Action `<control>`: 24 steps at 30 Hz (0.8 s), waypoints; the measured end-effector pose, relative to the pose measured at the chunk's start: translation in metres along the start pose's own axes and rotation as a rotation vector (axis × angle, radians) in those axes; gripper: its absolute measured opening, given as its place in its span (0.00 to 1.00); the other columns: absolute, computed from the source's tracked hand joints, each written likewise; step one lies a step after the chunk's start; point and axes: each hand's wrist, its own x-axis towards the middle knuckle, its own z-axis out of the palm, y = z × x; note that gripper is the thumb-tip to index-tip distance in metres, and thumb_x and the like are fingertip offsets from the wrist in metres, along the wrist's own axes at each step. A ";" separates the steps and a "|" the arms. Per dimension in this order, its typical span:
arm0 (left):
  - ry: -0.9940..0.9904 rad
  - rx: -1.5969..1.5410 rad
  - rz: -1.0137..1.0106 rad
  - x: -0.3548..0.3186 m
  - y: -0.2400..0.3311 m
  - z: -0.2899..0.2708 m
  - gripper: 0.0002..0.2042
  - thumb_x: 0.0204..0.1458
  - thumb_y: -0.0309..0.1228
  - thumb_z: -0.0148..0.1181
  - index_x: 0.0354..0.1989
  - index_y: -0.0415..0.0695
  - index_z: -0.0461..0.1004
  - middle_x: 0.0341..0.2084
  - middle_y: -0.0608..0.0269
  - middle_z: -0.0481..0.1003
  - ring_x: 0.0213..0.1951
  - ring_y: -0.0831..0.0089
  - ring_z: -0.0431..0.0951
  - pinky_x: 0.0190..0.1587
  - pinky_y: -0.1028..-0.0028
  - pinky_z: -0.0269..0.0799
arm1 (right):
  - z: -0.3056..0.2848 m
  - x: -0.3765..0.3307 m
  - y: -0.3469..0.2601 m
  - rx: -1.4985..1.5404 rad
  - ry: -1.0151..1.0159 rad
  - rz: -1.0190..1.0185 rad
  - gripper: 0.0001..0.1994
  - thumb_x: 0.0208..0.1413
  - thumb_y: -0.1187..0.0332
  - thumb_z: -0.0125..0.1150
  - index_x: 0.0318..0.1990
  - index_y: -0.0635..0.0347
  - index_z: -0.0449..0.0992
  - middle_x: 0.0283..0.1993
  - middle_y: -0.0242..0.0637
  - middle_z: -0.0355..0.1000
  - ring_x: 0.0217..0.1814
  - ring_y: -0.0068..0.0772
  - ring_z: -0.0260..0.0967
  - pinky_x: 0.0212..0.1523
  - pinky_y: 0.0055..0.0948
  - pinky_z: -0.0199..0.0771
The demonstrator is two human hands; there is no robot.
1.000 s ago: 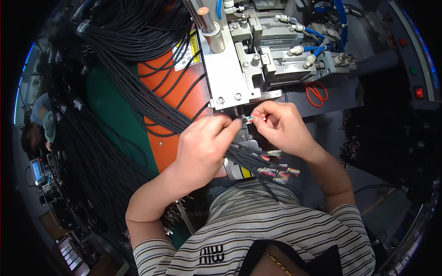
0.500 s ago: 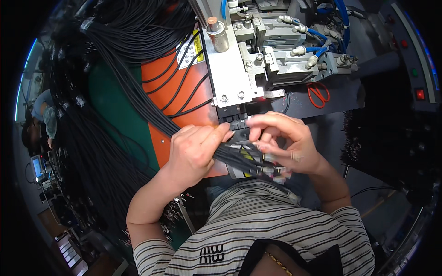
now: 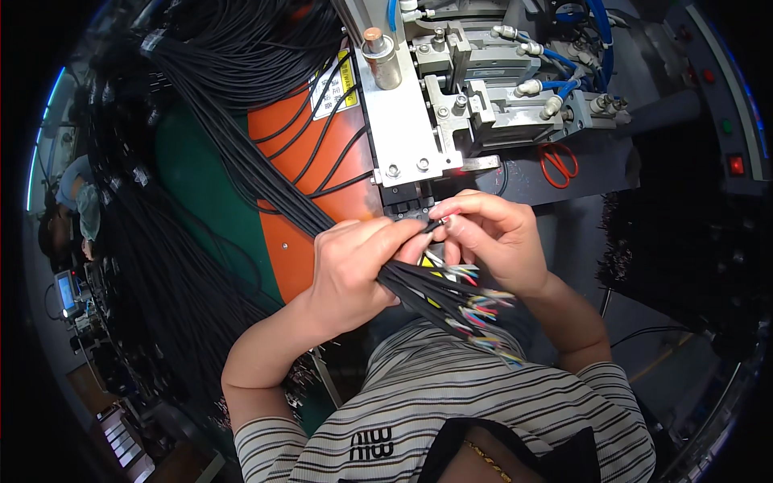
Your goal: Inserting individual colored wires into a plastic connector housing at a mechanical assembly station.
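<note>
My left hand (image 3: 354,262) is wrapped around a bundle of black cables (image 3: 415,290). Past its fingers the cables fan out toward my striped shirt, ending in stripped coloured wires (image 3: 483,310). At the front of the machine, my right hand (image 3: 507,241) pinches the end of a single black cable with thumb and forefinger, close to the left thumb. The fingertips of both hands nearly meet just below a small black fixture (image 3: 409,208). What lies under the left palm is hidden.
A machine with a white metal plate (image 3: 403,121), cylinders and blue air hoses (image 3: 560,58) rises ahead. Several cables lie along the orange panel (image 3: 282,153). Red-handled scissors (image 3: 558,165) rest on the grey surface. More cables hang at the left, and a person (image 3: 76,189) is far left.
The right hand has closed onto one cable end near the left thumb. My left hand has shifted slightly right, and the bundle's coloured wire ends have spread out lower and to the right.
</note>
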 end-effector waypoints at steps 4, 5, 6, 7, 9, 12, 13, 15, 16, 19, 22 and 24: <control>0.071 -0.113 -0.012 0.009 -0.002 0.005 0.07 0.47 0.23 0.65 0.34 0.38 0.75 0.22 0.58 0.75 0.21 0.62 0.75 0.23 0.68 0.67 | -0.008 0.006 -0.001 0.292 -0.011 0.131 0.07 0.61 0.79 0.53 0.45 0.70 0.74 0.33 0.37 0.74 0.25 0.16 0.70 0.22 0.14 0.66; 0.070 -0.113 -0.012 0.011 -0.002 0.006 0.07 0.47 0.23 0.65 0.34 0.38 0.75 0.22 0.58 0.75 0.21 0.62 0.75 0.23 0.68 0.67 | -0.006 0.005 0.001 0.293 -0.010 0.130 0.07 0.61 0.79 0.53 0.45 0.70 0.74 0.33 0.37 0.74 0.25 0.16 0.70 0.22 0.14 0.66; 0.102 -0.095 0.005 0.012 -0.003 0.008 0.07 0.47 0.23 0.65 0.34 0.38 0.75 0.22 0.58 0.75 0.21 0.62 0.75 0.23 0.68 0.67 | -0.002 0.004 0.002 0.219 0.022 0.074 0.07 0.61 0.79 0.53 0.44 0.70 0.75 0.34 0.38 0.74 0.25 0.16 0.70 0.23 0.14 0.67; 0.133 -0.077 0.022 0.013 -0.004 0.009 0.07 0.47 0.23 0.65 0.34 0.38 0.76 0.22 0.58 0.75 0.21 0.62 0.75 0.23 0.68 0.67 | 0.001 0.002 0.004 0.145 0.055 0.017 0.07 0.61 0.78 0.53 0.44 0.70 0.75 0.34 0.38 0.74 0.26 0.16 0.70 0.24 0.14 0.67; 0.121 0.030 0.034 0.014 0.002 0.010 0.07 0.47 0.23 0.65 0.35 0.38 0.76 0.23 0.56 0.76 0.23 0.60 0.77 0.25 0.68 0.69 | 0.000 0.001 0.003 0.148 0.079 0.020 0.06 0.61 0.78 0.54 0.42 0.70 0.76 0.36 0.40 0.75 0.30 0.16 0.71 0.28 0.14 0.70; 0.061 -0.118 -0.008 0.016 -0.002 0.007 0.07 0.47 0.22 0.64 0.35 0.38 0.76 0.23 0.56 0.76 0.23 0.61 0.77 0.25 0.68 0.69 | 0.000 0.001 0.006 -0.069 0.095 -0.136 0.06 0.62 0.77 0.54 0.41 0.69 0.76 0.36 0.41 0.75 0.30 0.16 0.71 0.28 0.15 0.71; 0.032 -0.192 -0.030 0.016 -0.003 0.005 0.07 0.47 0.21 0.64 0.36 0.38 0.76 0.24 0.56 0.76 0.23 0.61 0.77 0.24 0.68 0.68 | 0.001 0.001 0.007 -0.177 0.102 -0.213 0.06 0.62 0.77 0.54 0.41 0.69 0.76 0.36 0.42 0.75 0.30 0.16 0.71 0.29 0.16 0.71; 0.041 -0.155 -0.001 0.015 -0.004 0.005 0.09 0.47 0.22 0.63 0.37 0.36 0.76 0.25 0.57 0.76 0.23 0.64 0.76 0.24 0.70 0.66 | 0.000 0.003 0.004 -0.052 0.119 -0.100 0.07 0.62 0.75 0.54 0.42 0.69 0.76 0.33 0.39 0.73 0.25 0.16 0.67 0.26 0.16 0.67; 0.070 0.046 0.127 0.013 -0.004 0.005 0.10 0.45 0.23 0.63 0.38 0.35 0.77 0.26 0.58 0.76 0.24 0.65 0.75 0.24 0.71 0.65 | -0.004 0.005 0.002 0.235 0.038 0.068 0.08 0.63 0.75 0.53 0.43 0.69 0.76 0.30 0.35 0.72 0.23 0.15 0.65 0.23 0.14 0.63; 0.076 0.296 0.299 0.009 0.001 0.006 0.16 0.41 0.25 0.62 0.41 0.34 0.76 0.28 0.59 0.76 0.24 0.68 0.73 0.26 0.73 0.64 | -0.021 0.013 -0.005 0.549 -0.118 0.339 0.08 0.62 0.73 0.54 0.43 0.68 0.74 0.28 0.29 0.69 0.20 0.15 0.61 0.21 0.13 0.58; 0.036 0.360 0.319 0.010 0.007 0.006 0.17 0.39 0.24 0.63 0.41 0.34 0.75 0.25 0.59 0.74 0.24 0.66 0.73 0.26 0.72 0.65 | -0.022 0.014 -0.002 0.428 -0.117 0.330 0.07 0.60 0.74 0.56 0.43 0.67 0.72 0.29 0.27 0.69 0.21 0.13 0.61 0.22 0.12 0.59; 0.020 0.286 0.250 0.011 0.003 0.011 0.15 0.40 0.24 0.64 0.39 0.35 0.75 0.24 0.59 0.73 0.23 0.66 0.73 0.25 0.72 0.64 | -0.008 0.014 -0.003 0.238 -0.021 0.239 0.07 0.58 0.76 0.57 0.43 0.67 0.71 0.29 0.26 0.69 0.23 0.12 0.62 0.24 0.12 0.61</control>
